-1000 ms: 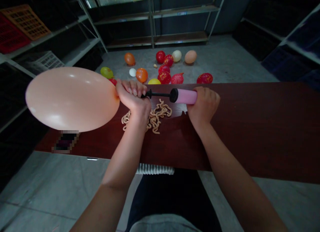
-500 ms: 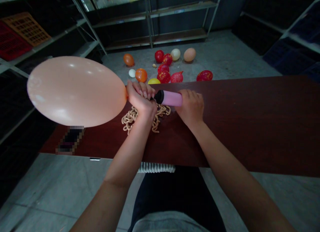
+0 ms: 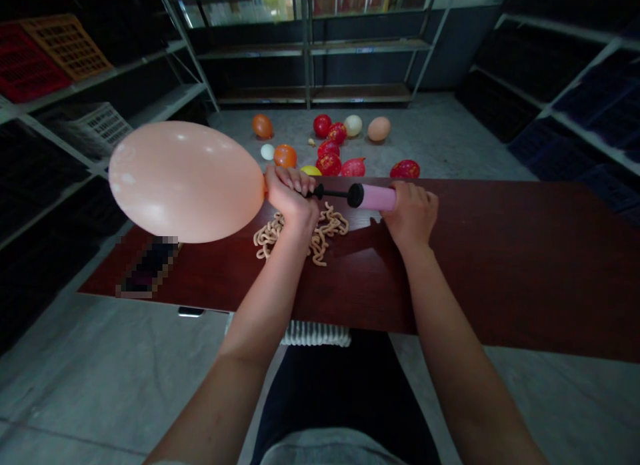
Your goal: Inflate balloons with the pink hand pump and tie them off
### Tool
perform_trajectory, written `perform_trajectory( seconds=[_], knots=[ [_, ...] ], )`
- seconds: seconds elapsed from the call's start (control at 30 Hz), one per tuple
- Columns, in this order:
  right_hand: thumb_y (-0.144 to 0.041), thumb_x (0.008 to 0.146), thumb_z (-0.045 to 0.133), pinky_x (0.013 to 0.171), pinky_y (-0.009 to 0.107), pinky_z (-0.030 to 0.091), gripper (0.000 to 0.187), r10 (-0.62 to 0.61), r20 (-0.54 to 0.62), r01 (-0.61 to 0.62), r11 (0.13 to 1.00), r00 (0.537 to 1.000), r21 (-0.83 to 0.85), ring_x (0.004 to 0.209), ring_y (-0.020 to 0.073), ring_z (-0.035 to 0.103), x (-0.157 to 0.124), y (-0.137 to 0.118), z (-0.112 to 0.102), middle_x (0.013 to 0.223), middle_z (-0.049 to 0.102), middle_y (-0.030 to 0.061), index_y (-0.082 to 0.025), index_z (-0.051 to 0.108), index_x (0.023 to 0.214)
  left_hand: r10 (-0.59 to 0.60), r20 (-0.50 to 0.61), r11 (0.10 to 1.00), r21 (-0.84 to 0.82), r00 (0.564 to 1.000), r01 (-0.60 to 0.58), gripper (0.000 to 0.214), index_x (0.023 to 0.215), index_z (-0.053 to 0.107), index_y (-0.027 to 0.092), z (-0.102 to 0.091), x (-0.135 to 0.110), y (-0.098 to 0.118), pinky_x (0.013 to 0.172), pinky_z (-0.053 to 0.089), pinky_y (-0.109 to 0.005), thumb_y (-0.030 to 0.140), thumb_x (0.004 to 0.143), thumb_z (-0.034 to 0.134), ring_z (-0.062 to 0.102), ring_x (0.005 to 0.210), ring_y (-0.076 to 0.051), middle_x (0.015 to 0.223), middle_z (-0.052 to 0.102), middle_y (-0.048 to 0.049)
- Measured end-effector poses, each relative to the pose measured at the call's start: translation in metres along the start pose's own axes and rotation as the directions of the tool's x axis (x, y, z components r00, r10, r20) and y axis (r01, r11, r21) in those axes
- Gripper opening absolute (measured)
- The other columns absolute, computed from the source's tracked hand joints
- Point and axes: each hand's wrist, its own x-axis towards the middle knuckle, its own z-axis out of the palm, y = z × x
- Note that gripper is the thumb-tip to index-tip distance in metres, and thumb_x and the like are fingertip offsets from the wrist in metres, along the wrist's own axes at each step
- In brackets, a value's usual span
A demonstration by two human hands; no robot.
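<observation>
Over the desk (image 3: 500, 265), a peach balloon (image 3: 187, 181) is gripped by left fingers (image 3: 299, 179), pink pump (image 3: 379, 197) by right fingers (image 3: 419, 194); overpumping risks bursting.

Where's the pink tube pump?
In the head view, the pink tube pump is right of centre, held between left hand and right hand, above the dark red table.

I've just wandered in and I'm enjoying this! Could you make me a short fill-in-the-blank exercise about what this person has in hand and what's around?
1. The left hand is at the narrow end of a large, peach-coloured ____.
2. The right hand grips the ____ barrel of the pump.
3. The thin rod between the barrel and the left hand is ____ in colour.
4. Beyond the table, smaller balloons lie on the ____.

Missing words: balloon; pink; black; floor.
</observation>
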Motion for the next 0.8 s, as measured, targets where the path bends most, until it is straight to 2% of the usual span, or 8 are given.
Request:
perform_trajectory(
  seconds=[0.2, 0.33, 0.5, 0.67, 0.8],
  knots=[
    [-0.023, 0.085, 0.049, 0.087, 0.042, 0.036, 0.030, 0.050, -0.035, -0.051, 0.998, 0.998, -0.025, 0.097, 0.0266, 0.055, 0.002, 0.023, -0.009, 0.103, 0.065, 0.0120, -0.017, 0.058, 0.112, 0.022, -0.018, 1.000, -0.013, 1.000, -0.022, 0.052, 0.052, 0.021, 0.021, 0.002, 0.001, 0.008, 0.039, 0.022, -0.027, 0.033, 0.101, 0.037, 0.016, 0.035, -0.009, 0.044, 0.017, 0.0057],
    [-0.022, 0.084, 0.049, 0.086, 0.043, 0.037, 0.028, 0.081, -0.005, -0.081, 0.996, 0.997, -0.025, 0.095, 0.0268, 0.055, 0.003, 0.019, -0.013, 0.101, 0.064, 0.0120, -0.018, 0.059, 0.109, 0.017, -0.061, 1.000, 0.009, 0.998, -0.016, 0.050, 0.054, 0.020, 0.021, 0.002, 0.000, 0.009, 0.039, 0.022, -0.026, 0.031, 0.101, 0.036, 0.016, 0.036, -0.009, 0.044, 0.017, 0.0056],
    [-0.024, 0.083, 0.049, 0.085, 0.045, 0.038, 0.025, 0.106, 0.017, -0.106, 0.994, 0.994, -0.030, 0.093, 0.0282, 0.056, 0.004, 0.004, -0.019, 0.096, 0.064, 0.0121, -0.019, 0.059, 0.105, 0.056, -0.021, 0.998, 0.017, 0.998, -0.056, 0.049, 0.055, 0.017, 0.021, 0.000, 0.002, 0.012, 0.038, 0.020, -0.027, 0.029, 0.101, 0.034, 0.016, 0.035, -0.010, 0.043, 0.019, 0.0049],
    [-0.023, 0.082, 0.051, 0.084, 0.044, 0.037, 0.024, 0.014, 0.065, -0.015, 1.000, 0.998, 0.004, 0.093, 0.0289, 0.055, -0.001, -0.018, -0.024, 0.097, 0.064, 0.0133, -0.017, 0.058, 0.105, 0.037, -0.023, 0.998, 0.050, 0.999, -0.035, 0.050, 0.056, 0.018, 0.020, 0.002, -0.004, 0.010, 0.037, 0.020, -0.026, 0.031, 0.103, 0.030, 0.017, 0.033, -0.009, 0.041, 0.019, 0.0047],
    [-0.021, 0.080, 0.054, 0.082, 0.041, 0.036, 0.026, -0.140, 0.114, 0.128, 0.986, 0.984, 0.106, 0.092, 0.0291, 0.056, -0.009, -0.040, -0.027, 0.096, 0.065, 0.0135, -0.015, 0.057, 0.105, 0.007, 0.016, 0.994, 0.105, 1.000, -0.009, 0.053, 0.056, 0.018, 0.020, 0.006, -0.014, 0.003, 0.036, 0.020, -0.025, 0.039, 0.103, 0.033, 0.018, 0.032, -0.008, 0.041, 0.019, 0.0053]
  ],
)
